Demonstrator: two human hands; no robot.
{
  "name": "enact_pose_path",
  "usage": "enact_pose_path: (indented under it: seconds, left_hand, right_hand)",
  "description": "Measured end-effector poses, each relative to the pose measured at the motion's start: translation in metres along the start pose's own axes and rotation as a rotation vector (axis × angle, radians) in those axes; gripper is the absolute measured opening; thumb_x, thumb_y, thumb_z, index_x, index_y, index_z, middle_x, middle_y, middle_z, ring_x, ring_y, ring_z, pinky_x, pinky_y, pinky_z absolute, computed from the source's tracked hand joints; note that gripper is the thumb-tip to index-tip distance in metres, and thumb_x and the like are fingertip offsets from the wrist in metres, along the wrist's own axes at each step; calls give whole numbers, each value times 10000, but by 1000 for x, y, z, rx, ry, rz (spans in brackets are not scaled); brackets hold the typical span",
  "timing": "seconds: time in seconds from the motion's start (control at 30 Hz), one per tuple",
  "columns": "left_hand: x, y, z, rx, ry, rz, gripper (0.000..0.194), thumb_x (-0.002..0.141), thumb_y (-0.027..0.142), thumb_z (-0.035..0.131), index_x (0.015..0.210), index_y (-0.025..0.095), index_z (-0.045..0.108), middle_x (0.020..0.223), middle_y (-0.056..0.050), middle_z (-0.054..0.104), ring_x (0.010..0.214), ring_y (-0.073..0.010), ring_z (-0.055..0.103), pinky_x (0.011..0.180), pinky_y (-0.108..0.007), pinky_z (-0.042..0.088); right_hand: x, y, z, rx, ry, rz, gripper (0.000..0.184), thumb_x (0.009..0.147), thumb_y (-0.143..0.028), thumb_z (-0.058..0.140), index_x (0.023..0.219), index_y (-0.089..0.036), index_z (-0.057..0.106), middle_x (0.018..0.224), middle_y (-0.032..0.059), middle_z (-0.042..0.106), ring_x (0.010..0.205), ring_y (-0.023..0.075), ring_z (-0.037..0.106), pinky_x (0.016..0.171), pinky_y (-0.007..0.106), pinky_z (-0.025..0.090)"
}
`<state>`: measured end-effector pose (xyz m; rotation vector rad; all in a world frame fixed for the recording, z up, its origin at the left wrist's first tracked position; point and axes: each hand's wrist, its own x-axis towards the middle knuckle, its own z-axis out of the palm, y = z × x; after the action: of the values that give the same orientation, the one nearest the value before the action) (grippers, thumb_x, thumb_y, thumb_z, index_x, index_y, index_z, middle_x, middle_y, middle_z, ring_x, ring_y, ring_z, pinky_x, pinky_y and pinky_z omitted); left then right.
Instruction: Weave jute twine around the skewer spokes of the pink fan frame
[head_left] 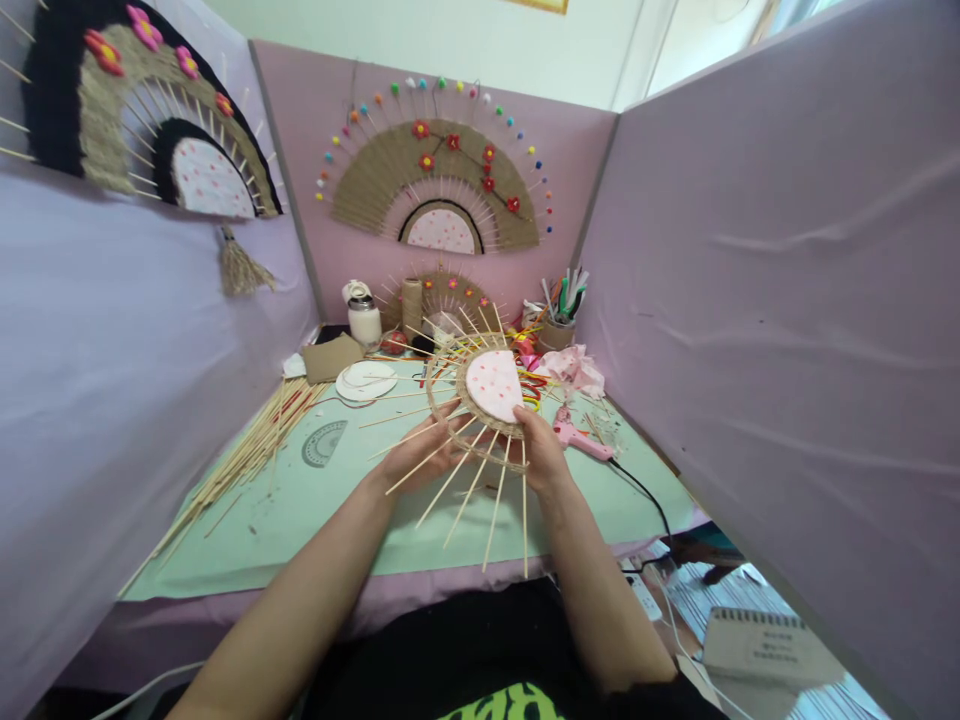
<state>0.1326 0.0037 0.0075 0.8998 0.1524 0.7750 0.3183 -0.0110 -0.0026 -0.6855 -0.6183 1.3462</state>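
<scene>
A half-round craft fan (493,385) is held up over the table, its straight edge toward the right. White fabric with pink dots covers its centre, bordered by twine, and thin sticks radiate outward through an outer ring of twine (444,420). My left hand (421,450) supports it from the lower left, fingers curled around the ring and partly hidden behind the sticks. With its thumb at the lower corner of the dotted centre, my right hand (541,452) grips the right side; its other fingers are mostly behind the fan.
Loose sticks (247,455) lie along the table's left side, near a white disc (366,381). A pink glue gun (581,438) with a black cord lies right. A jar (365,322) and tool cup (557,332) stand behind. Finished fans (375,185) hang on the partitions.
</scene>
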Motion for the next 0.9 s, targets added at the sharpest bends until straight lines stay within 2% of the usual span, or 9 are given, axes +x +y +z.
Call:
enact_pose_path:
  seconds: [0.13, 0.3, 0.4, 0.5, 0.6, 0.67, 0.73, 0.8, 0.9]
  left_hand:
    - [5, -7, -1, -60, 95, 21, 512, 885, 342, 563, 1376, 259, 447, 1432, -118, 474, 1166, -303, 582, 1054, -495, 392]
    - [6, -7, 1, -89, 183, 31, 446, 911, 271, 512, 1350, 207, 465, 1290, -129, 603, 1081, -290, 636, 1001, -497, 454]
    - [4, -2, 2, -80, 184, 38, 429, 910, 223, 500, 1339, 210, 474, 1267, -125, 618, 1073, -288, 640, 962, -502, 487]
    - [2, 4, 2, -85, 192, 85, 431, 911, 197, 488, 1341, 213, 475, 1263, -123, 619, 1100, -282, 627, 932, -472, 516]
    - [0, 11, 2, -111, 219, 145, 429, 922, 216, 471, 1350, 227, 473, 1257, -111, 623, 1124, -286, 612, 864, -412, 558]
    - [-1, 16, 1, -142, 243, 166, 442, 928, 225, 456, 1370, 251, 456, 1261, -97, 622, 1136, -285, 605, 815, -375, 576]
    - [-3, 21, 0, -177, 264, 179, 463, 935, 228, 436, 1396, 269, 426, 1267, -92, 620, 1144, -282, 601, 786, -357, 584]
    - [-4, 25, -3, -213, 279, 182, 473, 944, 234, 409, 1416, 261, 402, 1254, -97, 629, 1145, -275, 601, 779, -342, 587]
    - [-5, 31, -9, -272, 293, 199, 471, 959, 247, 364, 1429, 222, 385, 1194, -103, 665, 1139, -263, 606, 810, -339, 581]
  right_hand:
    - [1, 7, -1, -46, -21, -8, 291, 730, -270, 659, 1014, -209, 663, 979, 5, 735, 805, 175, 674, 660, 286, 531]
    - [-2, 10, 5, -125, -72, -23, 323, 760, -321, 647, 1062, -210, 644, 1074, 29, 711, 906, 193, 659, 722, 292, 518]
    - [-8, 9, 11, -169, -114, -9, 398, 813, -482, 586, 1113, -223, 618, 1085, 55, 701, 938, 224, 651, 734, 333, 520]
    - [-17, 9, 15, -230, -216, 60, 589, 837, -694, 396, 1143, -237, 605, 1025, 88, 703, 913, 245, 654, 733, 371, 513]
    - [-27, 11, 13, -333, -337, 126, 705, 819, -766, 296, 1144, -224, 609, 883, 94, 697, 806, 230, 652, 724, 366, 493]
    - [-34, 11, 10, -452, -391, 159, 654, 836, -724, 358, 1121, -199, 621, 744, 64, 667, 691, 194, 618, 690, 339, 470]
    - [-41, 6, 6, -600, -419, 160, 518, 845, -621, 488, 1081, -187, 641, 635, 12, 606, 597, 147, 548, 640, 296, 434]
    - [-48, -5, 1, -739, -431, 128, 394, 825, -513, 590, 1042, -193, 661, 595, -25, 550, 563, 117, 488, 601, 264, 392]
    - [-54, -30, -12, -880, -429, 71, 313, 791, -416, 660, 1013, -195, 678, 611, -32, 526, 577, 110, 467, 572, 251, 355]
